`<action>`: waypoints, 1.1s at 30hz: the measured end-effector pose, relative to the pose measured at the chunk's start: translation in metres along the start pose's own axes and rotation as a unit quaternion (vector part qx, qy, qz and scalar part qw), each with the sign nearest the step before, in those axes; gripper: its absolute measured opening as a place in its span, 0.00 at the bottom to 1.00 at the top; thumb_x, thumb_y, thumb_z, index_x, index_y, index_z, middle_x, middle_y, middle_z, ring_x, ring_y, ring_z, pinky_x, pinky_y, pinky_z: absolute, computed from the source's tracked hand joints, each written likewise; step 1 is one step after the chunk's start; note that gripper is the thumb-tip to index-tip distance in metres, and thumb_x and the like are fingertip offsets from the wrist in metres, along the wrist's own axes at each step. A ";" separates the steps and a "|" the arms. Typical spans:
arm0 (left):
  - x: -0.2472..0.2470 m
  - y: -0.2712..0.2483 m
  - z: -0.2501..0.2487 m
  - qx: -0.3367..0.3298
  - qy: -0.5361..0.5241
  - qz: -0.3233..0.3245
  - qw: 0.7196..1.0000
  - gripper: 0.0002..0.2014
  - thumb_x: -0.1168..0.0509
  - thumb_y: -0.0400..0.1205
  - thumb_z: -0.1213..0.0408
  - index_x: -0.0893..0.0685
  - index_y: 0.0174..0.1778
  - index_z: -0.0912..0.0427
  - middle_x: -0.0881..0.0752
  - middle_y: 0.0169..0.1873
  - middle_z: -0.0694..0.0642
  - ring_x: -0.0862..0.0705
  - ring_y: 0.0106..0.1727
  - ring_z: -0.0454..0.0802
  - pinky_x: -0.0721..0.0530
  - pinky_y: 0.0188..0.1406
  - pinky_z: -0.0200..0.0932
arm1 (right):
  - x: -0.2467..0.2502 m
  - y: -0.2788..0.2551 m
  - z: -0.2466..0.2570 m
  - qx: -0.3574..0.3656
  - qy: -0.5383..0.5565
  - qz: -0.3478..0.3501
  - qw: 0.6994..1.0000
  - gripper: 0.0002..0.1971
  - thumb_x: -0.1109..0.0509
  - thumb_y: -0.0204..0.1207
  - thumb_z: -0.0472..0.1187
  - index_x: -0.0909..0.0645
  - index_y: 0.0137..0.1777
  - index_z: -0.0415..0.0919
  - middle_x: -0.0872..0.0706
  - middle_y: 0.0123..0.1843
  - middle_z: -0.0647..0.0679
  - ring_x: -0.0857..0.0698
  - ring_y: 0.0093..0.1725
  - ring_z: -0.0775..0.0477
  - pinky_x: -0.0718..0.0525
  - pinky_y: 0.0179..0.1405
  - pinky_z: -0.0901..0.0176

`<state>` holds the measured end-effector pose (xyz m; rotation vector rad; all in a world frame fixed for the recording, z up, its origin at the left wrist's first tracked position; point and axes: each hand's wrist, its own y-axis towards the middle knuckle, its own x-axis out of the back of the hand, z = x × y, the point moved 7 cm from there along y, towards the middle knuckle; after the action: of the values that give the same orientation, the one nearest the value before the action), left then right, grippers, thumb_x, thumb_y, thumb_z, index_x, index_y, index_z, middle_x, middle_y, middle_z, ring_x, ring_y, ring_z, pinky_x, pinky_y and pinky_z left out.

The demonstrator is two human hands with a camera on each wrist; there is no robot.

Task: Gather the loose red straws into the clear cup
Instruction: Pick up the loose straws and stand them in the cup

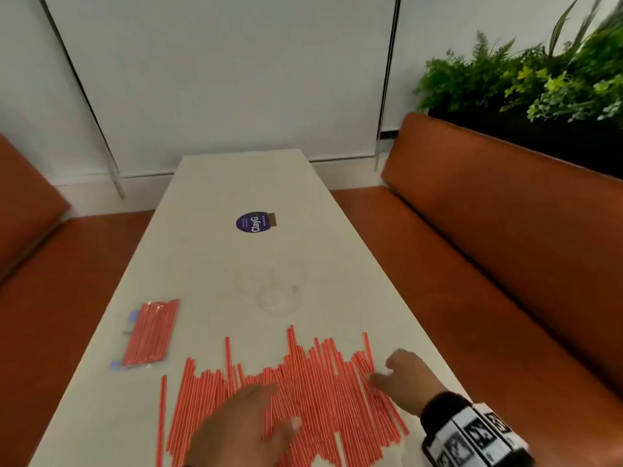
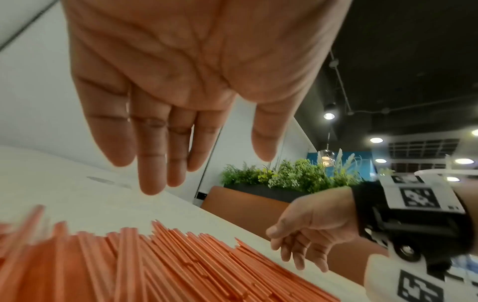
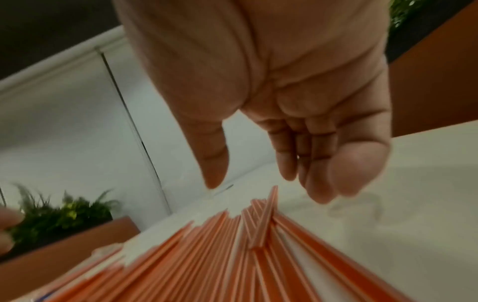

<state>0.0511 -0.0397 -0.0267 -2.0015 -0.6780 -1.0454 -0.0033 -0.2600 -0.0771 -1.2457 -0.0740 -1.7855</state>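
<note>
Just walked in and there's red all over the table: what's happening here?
A person is tidying loose straws spread across the near end of the table. The left hand lies flat and open on the pile; the right hand reaches in at its right edge, fingers loosely curled, holding nothing. A clear cup sits beyond, no straws in it yet.

Ahead of both hands: bare table [image 1: 215, 264] up to the faint clear cups [image 1: 269, 288].
Left, beyond left hand [image 1: 236, 429]: packaged straws [image 1: 151, 332].
</note>
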 end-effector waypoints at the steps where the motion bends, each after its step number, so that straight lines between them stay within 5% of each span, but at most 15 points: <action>1: -0.002 0.006 -0.006 -0.006 0.014 -0.008 1.000 0.38 0.52 0.76 0.32 0.46 0.80 0.45 0.43 0.82 0.46 0.43 0.83 0.46 0.43 0.81 0.47 | -0.007 0.006 0.003 -0.009 -0.003 0.020 1.000 0.26 0.31 0.76 0.51 0.27 0.67 0.34 0.18 0.48 0.50 0.20 0.40 0.56 0.24 0.34 0.73; 3: -0.008 0.019 -0.010 -0.022 0.017 -0.039 0.999 0.32 0.50 0.80 0.38 0.42 0.80 0.46 0.38 0.81 0.47 0.39 0.81 0.46 0.40 0.80 0.46 | -0.015 0.014 0.007 -0.024 -0.015 0.027 0.999 0.26 0.26 0.72 0.50 0.25 0.63 0.33 0.17 0.49 0.48 0.19 0.39 0.54 0.18 0.41 0.68; 7: -0.027 0.033 -0.017 -0.027 0.004 -0.022 0.999 0.29 0.47 0.80 0.41 0.37 0.77 0.47 0.33 0.78 0.47 0.34 0.79 0.46 0.35 0.78 0.45 | -0.031 0.022 0.019 -0.011 -0.103 0.044 0.994 0.21 0.28 0.74 0.46 0.24 0.62 0.34 0.17 0.59 0.43 0.14 0.56 0.46 0.16 0.59 0.59; 11: -0.035 0.040 -0.021 -0.032 0.004 -0.014 0.999 0.28 0.46 0.81 0.42 0.35 0.76 0.49 0.29 0.75 0.48 0.29 0.75 0.46 0.30 0.74 0.43 | -0.035 0.023 0.025 -0.003 -0.109 0.038 0.993 0.07 0.33 0.78 0.39 0.22 0.52 0.37 0.20 0.47 0.44 0.17 0.47 0.48 0.19 0.51 0.63; 14: -0.037 0.041 -0.024 -0.036 0.015 -0.003 0.999 0.25 0.46 0.82 0.43 0.29 0.71 0.51 0.23 0.69 0.49 0.23 0.68 0.46 0.25 0.67 0.40 | -0.042 0.025 0.028 -0.001 -0.136 0.045 0.990 0.05 0.36 0.79 0.39 0.24 0.43 0.39 0.19 0.43 0.45 0.19 0.46 0.47 0.18 0.55 0.61; 18: -0.043 0.045 -0.021 -0.033 0.011 0.014 0.999 0.24 0.46 0.81 0.43 0.26 0.70 0.52 0.22 0.68 0.50 0.23 0.67 0.47 0.25 0.66 0.42 | -0.050 0.024 0.030 0.000 -0.177 0.050 0.983 0.11 0.41 0.80 0.37 0.18 0.54 0.36 0.13 0.55 0.43 0.13 0.55 0.44 0.17 0.54 0.58; 24: -0.038 0.046 -0.015 -0.033 -0.043 0.009 0.998 0.27 0.45 0.81 0.43 0.31 0.74 0.50 0.27 0.74 0.49 0.26 0.72 0.47 0.28 0.73 0.44 | -0.054 0.024 0.029 0.017 -0.226 0.051 0.973 0.12 0.41 0.80 0.39 0.19 0.57 0.38 0.15 0.57 0.44 0.13 0.54 0.44 0.17 0.52 0.57; 29: -0.024 0.049 -0.013 -0.057 -0.155 0.000 0.986 0.23 0.45 0.82 0.46 0.29 0.73 0.49 0.24 0.70 0.45 0.24 0.66 0.41 0.28 0.69 0.38 | -0.043 0.020 0.034 0.105 -0.157 0.061 0.980 0.09 0.45 0.82 0.34 0.24 0.55 0.33 0.22 0.51 0.43 0.20 0.44 0.48 0.18 0.53 0.57; 31: -0.017 0.051 -0.015 -0.073 -0.207 0.000 0.976 0.22 0.44 0.83 0.49 0.28 0.72 0.50 0.23 0.70 0.45 0.25 0.63 0.38 0.30 0.66 0.34 | -0.030 0.018 0.036 0.113 -0.034 0.071 0.990 0.08 0.47 0.84 0.33 0.30 0.57 0.32 0.23 0.46 0.42 0.22 0.43 0.46 0.16 0.54 0.52; 33: -0.011 0.053 -0.018 -0.084 -0.247 0.003 0.965 0.21 0.45 0.84 0.52 0.28 0.72 0.52 0.22 0.69 0.47 0.26 0.63 0.37 0.31 0.63 0.31 | -0.017 0.009 0.045 0.110 0.128 0.092 0.981 0.04 0.50 0.85 0.34 0.35 0.54 0.37 0.22 0.41 0.41 0.20 0.37 0.43 0.12 0.41 0.51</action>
<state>0.0765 -0.0857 -0.0495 -2.4415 -0.8622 -0.6100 0.0360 -0.2315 -0.0719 -0.8312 -0.0091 -1.7103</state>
